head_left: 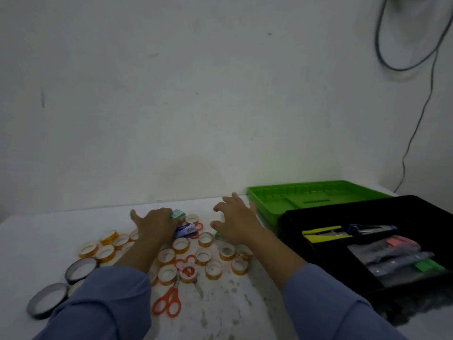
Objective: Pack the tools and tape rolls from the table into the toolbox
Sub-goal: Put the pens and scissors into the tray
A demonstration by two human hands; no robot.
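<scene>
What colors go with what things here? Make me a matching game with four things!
Things:
1. scissors nearest the person
2. tray
3. toolbox
4. sleeve

Colors:
A. black
B. blue
C. orange handles
D. green

Right pairs: 1-C, 2-D, 3-A, 4-B.
</scene>
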